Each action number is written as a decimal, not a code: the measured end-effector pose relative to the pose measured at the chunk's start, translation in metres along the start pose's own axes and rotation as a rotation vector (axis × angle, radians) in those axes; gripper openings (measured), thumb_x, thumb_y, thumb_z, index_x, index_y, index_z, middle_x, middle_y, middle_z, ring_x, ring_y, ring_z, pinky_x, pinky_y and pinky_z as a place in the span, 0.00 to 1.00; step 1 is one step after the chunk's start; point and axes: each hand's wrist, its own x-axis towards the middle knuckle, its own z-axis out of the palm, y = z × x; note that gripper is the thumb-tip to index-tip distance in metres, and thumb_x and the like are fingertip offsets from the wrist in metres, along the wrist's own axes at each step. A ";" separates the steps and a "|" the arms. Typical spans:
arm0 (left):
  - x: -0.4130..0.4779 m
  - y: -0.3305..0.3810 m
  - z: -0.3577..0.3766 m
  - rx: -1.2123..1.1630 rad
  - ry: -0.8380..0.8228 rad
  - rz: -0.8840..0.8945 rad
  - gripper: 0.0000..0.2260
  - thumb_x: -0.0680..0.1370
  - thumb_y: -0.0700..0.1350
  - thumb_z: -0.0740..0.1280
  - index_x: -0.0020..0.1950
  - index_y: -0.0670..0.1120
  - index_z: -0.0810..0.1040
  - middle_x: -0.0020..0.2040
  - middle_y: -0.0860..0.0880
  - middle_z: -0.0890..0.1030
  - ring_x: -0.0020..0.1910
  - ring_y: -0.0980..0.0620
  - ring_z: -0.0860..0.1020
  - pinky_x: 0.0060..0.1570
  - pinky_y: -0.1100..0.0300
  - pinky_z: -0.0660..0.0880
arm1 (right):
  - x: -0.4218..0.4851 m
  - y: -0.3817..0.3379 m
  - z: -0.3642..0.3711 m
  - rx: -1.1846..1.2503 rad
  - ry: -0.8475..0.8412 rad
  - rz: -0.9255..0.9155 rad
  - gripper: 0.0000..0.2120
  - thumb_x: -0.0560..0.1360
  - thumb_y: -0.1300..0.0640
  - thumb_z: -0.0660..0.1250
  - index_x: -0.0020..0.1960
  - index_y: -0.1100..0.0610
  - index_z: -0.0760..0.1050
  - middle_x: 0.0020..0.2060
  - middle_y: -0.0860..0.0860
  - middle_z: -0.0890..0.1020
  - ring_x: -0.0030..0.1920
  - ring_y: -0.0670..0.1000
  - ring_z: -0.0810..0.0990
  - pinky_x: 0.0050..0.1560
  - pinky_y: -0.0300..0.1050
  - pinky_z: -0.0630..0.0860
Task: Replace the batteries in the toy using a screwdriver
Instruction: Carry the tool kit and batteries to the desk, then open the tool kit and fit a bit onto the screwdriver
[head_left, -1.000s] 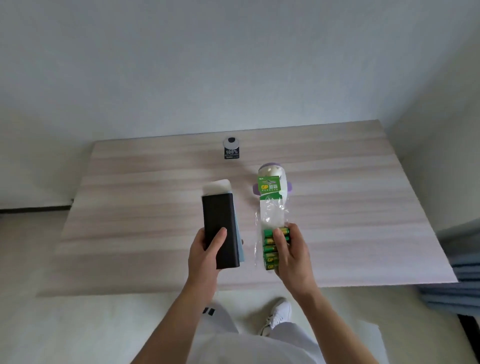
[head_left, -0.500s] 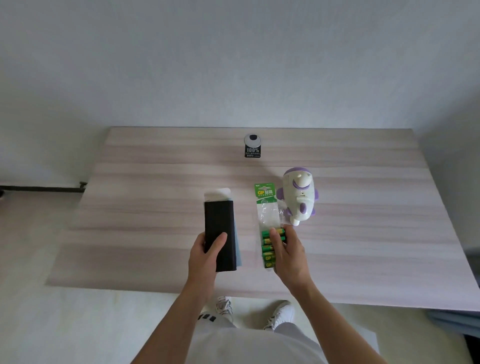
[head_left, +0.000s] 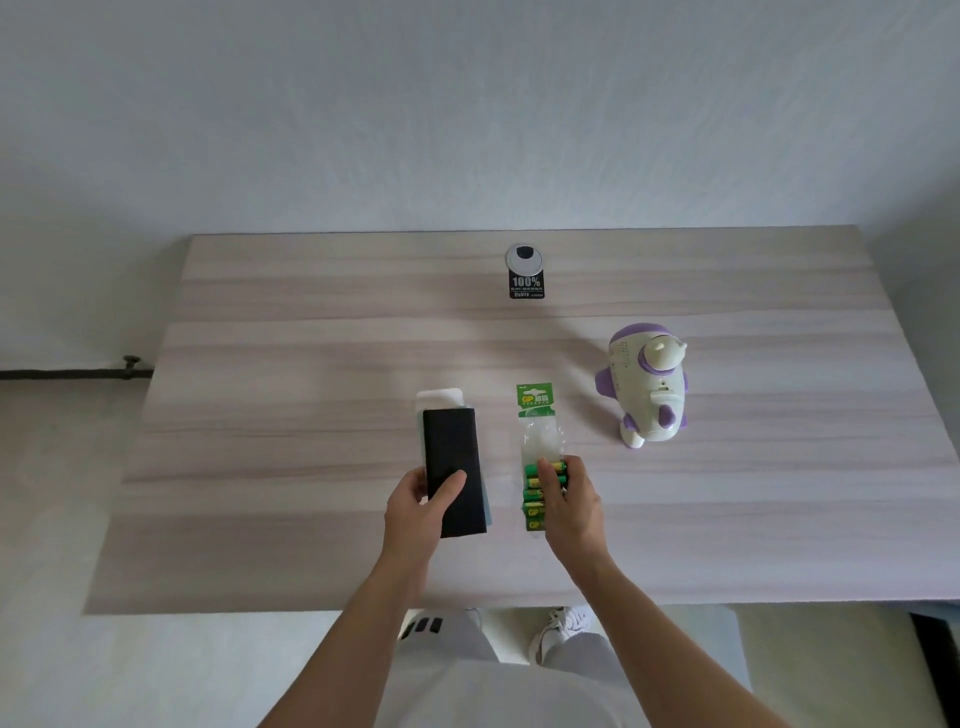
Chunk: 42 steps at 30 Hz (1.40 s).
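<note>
1. Two hands reach over the near half of the wooden table (head_left: 311, 338), and each has something in its grip.
2. The left hand (head_left: 415, 506) grips the near end of a black oblong case (head_left: 451, 452). Its thumb lies across the front face and its fingers curl round the left edge.
3. The case points away from the person. A white card tab (head_left: 439, 397) sticks out at the far end, and a pale blue edge shows along the side nearer the right hand. Whether the case rests on the table or is held just above it cannot be told.
4. The right hand (head_left: 571, 512) grips a GP battery pack (head_left: 539, 431). Its thumb presses on the green-and-yellow batteries (head_left: 531, 470) and its fingers curl round the pack's right edge.
5. The batteries lie crosswise in the near part of the pack, partly under the thumb. Beyond the hand come clear plastic and then the green header card.
6. The case and the pack sit side by side between the two hands, apart, with a strip of table showing between them.
7. The toy (head_left: 649, 389), a white-and-purple plastic figure, stands on the table beyond and to the right of the right hand. It is well apart from that hand, and neither hand touches it.
8. Far beyond both hands, a round grey cable grommet (head_left: 524, 257) sits in the tabletop. A black "100%" sticker (head_left: 527, 287) lies just on its near side.
9. Below the wrists, past the table's near edge, a white shoe (head_left: 563, 626) shows on the floor.
</note>
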 end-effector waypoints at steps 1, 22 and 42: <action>0.004 0.000 -0.002 0.014 0.008 -0.002 0.11 0.77 0.47 0.73 0.57 0.46 0.78 0.53 0.47 0.83 0.53 0.48 0.82 0.47 0.58 0.80 | 0.002 0.002 0.005 -0.008 0.003 0.014 0.10 0.84 0.51 0.59 0.55 0.59 0.69 0.40 0.53 0.77 0.35 0.48 0.77 0.25 0.31 0.72; 0.046 -0.039 -0.030 0.555 0.180 0.152 0.21 0.74 0.61 0.72 0.58 0.48 0.79 0.51 0.50 0.80 0.51 0.50 0.78 0.51 0.50 0.81 | 0.022 0.037 0.078 -0.604 0.059 -0.032 0.14 0.83 0.41 0.54 0.54 0.53 0.64 0.44 0.50 0.78 0.42 0.56 0.79 0.41 0.53 0.78; 0.043 -0.038 -0.021 0.611 0.186 0.233 0.19 0.74 0.57 0.74 0.58 0.46 0.81 0.50 0.50 0.81 0.48 0.52 0.78 0.46 0.63 0.75 | 0.025 0.050 0.076 -0.609 0.319 -0.127 0.19 0.78 0.43 0.65 0.58 0.58 0.73 0.51 0.56 0.77 0.48 0.57 0.76 0.46 0.53 0.77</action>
